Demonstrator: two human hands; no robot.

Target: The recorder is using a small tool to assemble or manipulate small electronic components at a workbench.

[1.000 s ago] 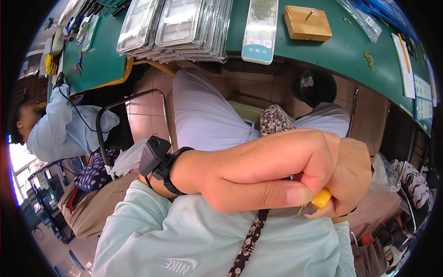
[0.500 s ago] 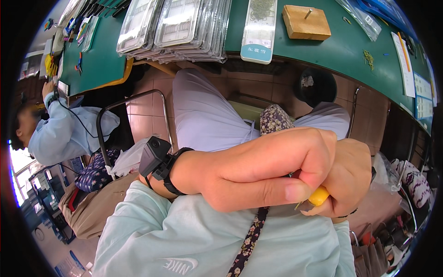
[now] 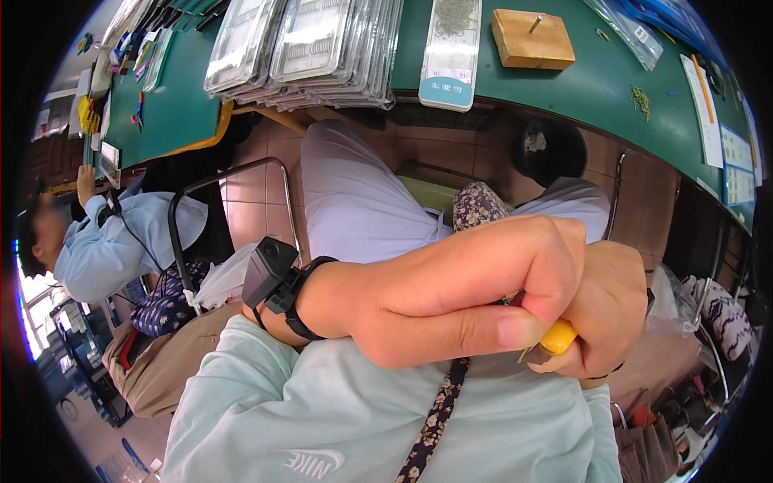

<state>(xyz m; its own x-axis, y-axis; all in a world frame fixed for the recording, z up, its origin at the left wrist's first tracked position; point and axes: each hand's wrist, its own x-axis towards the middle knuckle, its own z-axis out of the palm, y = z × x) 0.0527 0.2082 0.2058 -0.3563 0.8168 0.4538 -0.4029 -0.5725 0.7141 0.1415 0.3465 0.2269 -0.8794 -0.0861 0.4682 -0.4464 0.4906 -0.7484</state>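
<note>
Close against my chest, my two hands are pressed together. My left hand [image 3: 483, 298] is closed, with the thumb lying along the bent fingers in a pinch. What it grips is hidden between thumb and fingers. Beside it, my right hand [image 3: 608, 310] is wrapped around a small tool with a rounded yellow handle [image 3: 558, 336]. A bit of metal shows next to the yellow part, near my left thumb tip. The rest of the tool is covered by my fingers, so its exact kind does not show.
On the green table [image 3: 531, 92] lie stacks of clear-wrapped trays [image 3: 310, 48], a long clear box [image 3: 448, 60], a wooden block [image 3: 531, 40] with an upright metal pin, and greenish thin bits [image 3: 641, 101]. A black bin [image 3: 551, 153] stands below. A co-worker [image 3: 121, 241] sits at left.
My hands have shifted very slightly, and a little more metal shows by the yellow handle. At left, the co-worker's arm and head have moved.
</note>
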